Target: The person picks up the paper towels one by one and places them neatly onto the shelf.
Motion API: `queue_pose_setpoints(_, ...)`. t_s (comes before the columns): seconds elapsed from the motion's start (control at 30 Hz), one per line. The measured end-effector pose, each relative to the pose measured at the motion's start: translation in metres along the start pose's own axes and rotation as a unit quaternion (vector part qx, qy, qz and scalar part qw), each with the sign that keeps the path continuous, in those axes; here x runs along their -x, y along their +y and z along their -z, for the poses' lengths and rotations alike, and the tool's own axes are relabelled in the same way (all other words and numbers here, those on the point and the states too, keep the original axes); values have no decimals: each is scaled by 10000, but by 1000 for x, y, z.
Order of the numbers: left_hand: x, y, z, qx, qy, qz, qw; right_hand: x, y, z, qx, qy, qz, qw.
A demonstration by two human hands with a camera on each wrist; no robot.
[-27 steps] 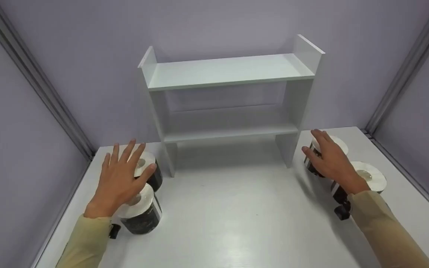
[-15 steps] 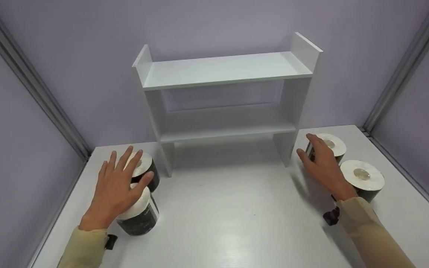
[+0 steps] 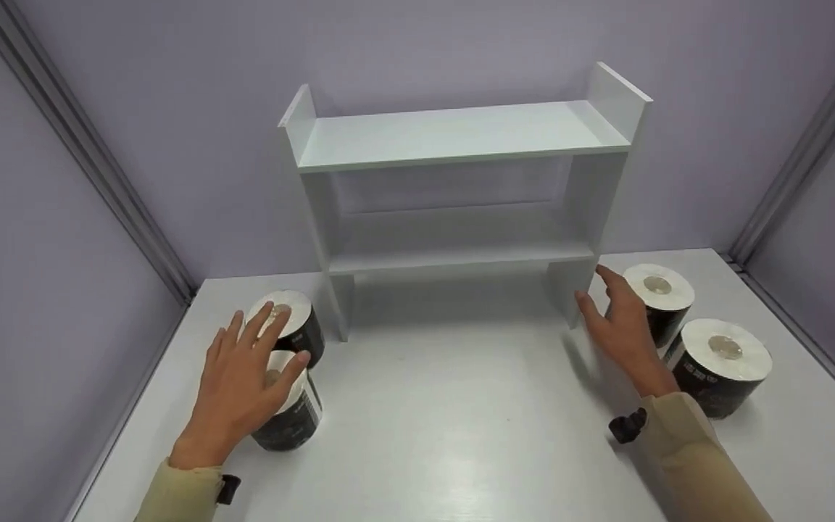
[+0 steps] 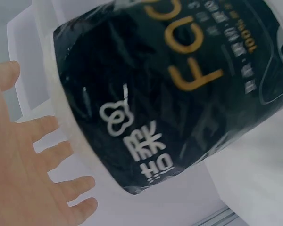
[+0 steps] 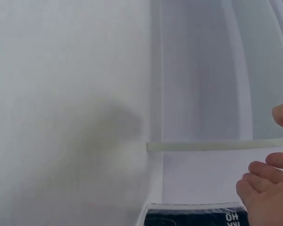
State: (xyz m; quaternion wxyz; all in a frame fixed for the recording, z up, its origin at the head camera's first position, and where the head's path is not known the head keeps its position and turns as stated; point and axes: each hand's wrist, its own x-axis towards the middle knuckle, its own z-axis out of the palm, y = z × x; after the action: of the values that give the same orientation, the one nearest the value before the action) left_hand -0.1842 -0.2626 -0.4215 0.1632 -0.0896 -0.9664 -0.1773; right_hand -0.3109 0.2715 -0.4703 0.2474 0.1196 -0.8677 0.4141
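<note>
My left hand (image 3: 240,384), fingers spread and holding nothing, hovers over the nearer left toilet paper roll (image 3: 288,431), partly hiding it. Its fingertips overlap the top of the farther left roll (image 3: 305,341). In the left wrist view a roll with a dark printed wrapper (image 4: 151,99) fills the middle, beside the extended fingers. My right hand (image 3: 624,330) holds nothing, thumb apart from the fingers, just left of the farther right roll (image 3: 667,319). The nearer right roll (image 3: 722,388) stands beyond the wrist. In the right wrist view, that hand (image 5: 269,188) shows at the right edge.
A white two-tier shelf (image 3: 461,138) stands against the back wall, between the two pairs of rolls. Its right side panel is near my right fingertips. The white table (image 3: 454,435) spreads in front. Wall panels with metal corner posts (image 3: 106,167) enclose both sides.
My right hand has moved left, off the right rolls, uncovering them. My left hand has drawn back slightly toward me, showing more of the farther left roll. The rolls stay in place.
</note>
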Motion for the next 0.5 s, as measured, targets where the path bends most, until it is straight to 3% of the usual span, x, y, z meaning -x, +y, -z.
queue_pose_setpoints(0.27,8,1,-11,-19,282,-102,9995,6,7,-7,-633,134,-681,9956)
queue_pose_setpoints(0.5,17,2,-16,-46,475,-143,9988,13,13,-15,-967,412,-995,9895)
